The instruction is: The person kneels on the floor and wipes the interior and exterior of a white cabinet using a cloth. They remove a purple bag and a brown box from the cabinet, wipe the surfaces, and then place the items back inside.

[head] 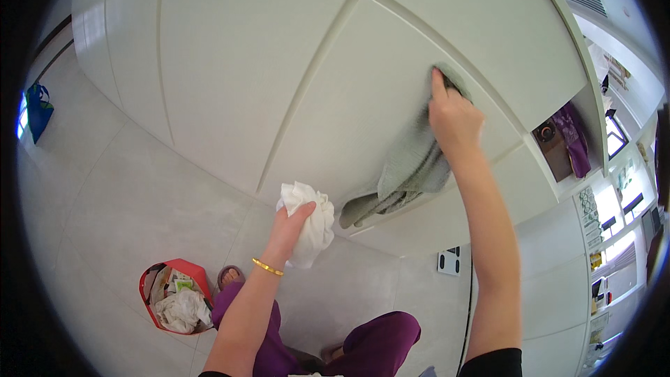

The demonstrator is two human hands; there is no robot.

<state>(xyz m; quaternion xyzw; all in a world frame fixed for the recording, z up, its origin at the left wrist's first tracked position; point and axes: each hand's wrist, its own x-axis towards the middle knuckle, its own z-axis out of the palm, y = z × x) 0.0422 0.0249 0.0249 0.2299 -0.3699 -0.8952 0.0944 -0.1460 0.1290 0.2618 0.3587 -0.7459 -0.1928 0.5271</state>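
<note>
My right hand [454, 115] presses a grey cloth [413, 162] against a white cabinet door panel [335, 110], near the groove along the panel's edge. The rest of the cloth hangs down in folds from under my fingers. My left hand [293, 228] holds a bunched white cloth [309, 220] in front of the cabinet's lower edge, thumb on top. A gold-coloured bracelet [267, 267] is on my left wrist.
A red bag [199, 272] holding white cloth and packets stands on the tiled floor [152, 193]. A blue bag [39, 110] is far left. A white scale [448, 262] lies by the cabinet. An open niche holds purple fabric [573, 141].
</note>
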